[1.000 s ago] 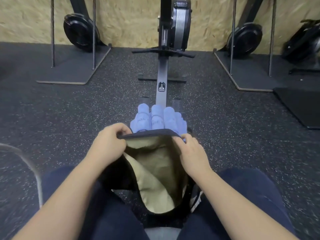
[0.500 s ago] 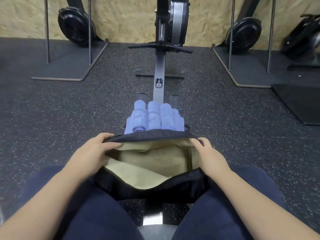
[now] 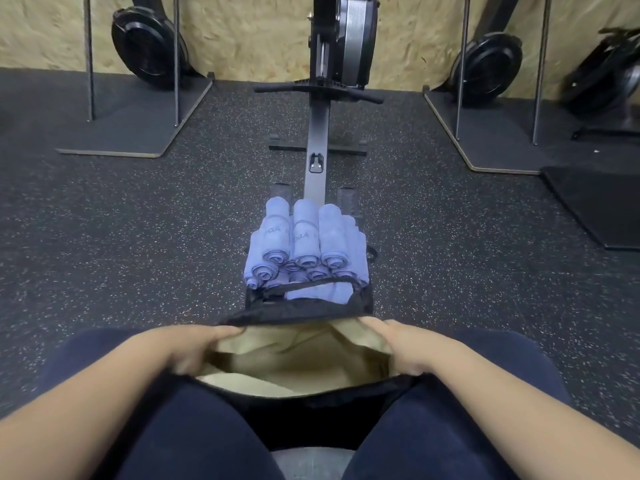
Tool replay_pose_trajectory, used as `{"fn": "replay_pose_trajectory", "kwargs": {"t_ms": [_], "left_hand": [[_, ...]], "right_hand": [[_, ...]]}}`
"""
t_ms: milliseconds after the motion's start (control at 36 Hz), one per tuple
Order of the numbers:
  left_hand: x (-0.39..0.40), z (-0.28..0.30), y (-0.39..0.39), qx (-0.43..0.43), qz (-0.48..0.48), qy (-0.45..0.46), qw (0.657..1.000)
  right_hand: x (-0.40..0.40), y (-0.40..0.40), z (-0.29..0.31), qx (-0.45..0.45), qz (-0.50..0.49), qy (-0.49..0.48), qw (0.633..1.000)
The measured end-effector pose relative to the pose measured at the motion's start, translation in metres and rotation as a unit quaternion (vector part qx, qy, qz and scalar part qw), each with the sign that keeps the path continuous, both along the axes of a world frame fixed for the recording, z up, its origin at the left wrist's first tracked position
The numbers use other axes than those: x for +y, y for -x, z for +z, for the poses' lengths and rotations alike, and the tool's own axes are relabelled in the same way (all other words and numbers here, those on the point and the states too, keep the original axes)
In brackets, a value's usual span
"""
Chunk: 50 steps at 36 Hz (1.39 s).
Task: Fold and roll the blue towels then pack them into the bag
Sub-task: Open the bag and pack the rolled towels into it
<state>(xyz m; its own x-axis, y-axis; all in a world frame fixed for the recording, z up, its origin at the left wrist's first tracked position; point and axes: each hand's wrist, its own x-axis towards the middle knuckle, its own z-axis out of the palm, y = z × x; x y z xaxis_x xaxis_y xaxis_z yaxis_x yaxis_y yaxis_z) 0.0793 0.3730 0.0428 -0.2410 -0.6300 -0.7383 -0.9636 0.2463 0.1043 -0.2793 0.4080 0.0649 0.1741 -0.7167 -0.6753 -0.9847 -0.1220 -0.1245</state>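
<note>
A black bag (image 3: 301, 396) with a tan lining sits between my knees, its mouth pulled wide. My left hand (image 3: 194, 348) grips the left rim of the opening, fingers curled over the edge. My right hand (image 3: 401, 344) grips the right rim the same way. The inside of the bag shows only tan lining. Just beyond the bag, several rolled blue towels (image 3: 304, 244) lie stacked in a pile on the rowing machine's rail, ends facing me. A black strap of the bag (image 3: 304, 284) lies across the pile's near end.
I sit on a rowing machine (image 3: 317, 133) whose rail runs straight ahead to its flywheel at the wall. Other rowing machines stand upright at the back left (image 3: 149, 46) and back right (image 3: 491, 53). A black mat (image 3: 595, 206) lies on the speckled floor at right.
Both hands have pulled the bag's mouth wider and lower, toward my lap. More of the towel pile and the strap shows beyond the bag.
</note>
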Motion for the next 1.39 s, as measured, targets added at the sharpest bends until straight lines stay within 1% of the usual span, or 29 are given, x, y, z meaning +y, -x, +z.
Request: {"fn": "replay_pose_trajectory", "kwargs": {"t_ms": [111,194,333,389,444,556,611,722,833,889,1000,1083,1167,1278,1389], "left_hand": [[-0.004,-0.001,0.005,0.008,-0.004,0.024,1.0],[-0.004,-0.006,0.009,0.0,-0.01,0.01,1.0],[-0.004,-0.022,0.017,-0.029,-0.031,-0.043,0.998],[-0.004,-0.025,0.019,-0.03,-0.032,-0.043,0.998],[-0.006,-0.026,0.02,-0.03,-0.026,-0.027,0.999],[-0.008,-0.025,0.014,-0.043,-0.013,0.032,0.998],[-0.008,-0.022,0.012,-0.044,-0.005,0.048,0.998],[-0.013,-0.014,-0.001,-0.065,0.002,0.064,0.996],[-0.019,-0.002,-0.016,-0.08,0.026,0.073,0.994],[-0.02,0.004,-0.023,-0.067,0.052,0.075,0.994],[-0.014,0.008,-0.036,-0.028,0.094,0.075,0.992],[-0.011,0.005,-0.039,-0.015,0.076,0.081,0.994],[-0.011,-0.001,-0.04,0.002,0.041,0.092,0.995],[-0.008,-0.002,-0.03,0.0,0.007,0.113,0.994],[-0.007,-0.004,-0.028,0.013,-0.04,0.151,0.988]], "right_hand": [[-0.005,0.004,-0.006,0.015,-0.004,-0.032,0.999],[-0.011,0.005,-0.013,0.017,0.004,-0.052,0.998],[-0.01,0.0,-0.029,0.002,0.015,-0.122,0.992],[-0.009,-0.001,-0.036,0.003,0.018,-0.137,0.99],[-0.009,0.0,-0.041,-0.002,0.009,-0.129,0.992],[-0.011,0.004,-0.045,-0.034,-0.02,-0.073,0.997],[-0.009,0.004,-0.047,-0.038,-0.025,-0.064,0.997],[-0.006,-0.004,-0.049,-0.058,-0.004,-0.063,0.996],[-0.002,-0.028,-0.036,-0.078,0.023,-0.051,0.995],[-0.001,-0.041,-0.027,-0.081,0.047,-0.031,0.995],[-0.002,-0.048,-0.023,-0.1,0.051,-0.023,0.993],[0.0,-0.038,-0.022,-0.11,0.027,-0.05,0.992],[0.003,-0.025,-0.026,-0.107,0.011,-0.055,0.993],[0.003,-0.016,-0.027,-0.097,-0.004,-0.035,0.995],[0.003,-0.015,-0.02,-0.071,0.025,0.012,0.997]]}}
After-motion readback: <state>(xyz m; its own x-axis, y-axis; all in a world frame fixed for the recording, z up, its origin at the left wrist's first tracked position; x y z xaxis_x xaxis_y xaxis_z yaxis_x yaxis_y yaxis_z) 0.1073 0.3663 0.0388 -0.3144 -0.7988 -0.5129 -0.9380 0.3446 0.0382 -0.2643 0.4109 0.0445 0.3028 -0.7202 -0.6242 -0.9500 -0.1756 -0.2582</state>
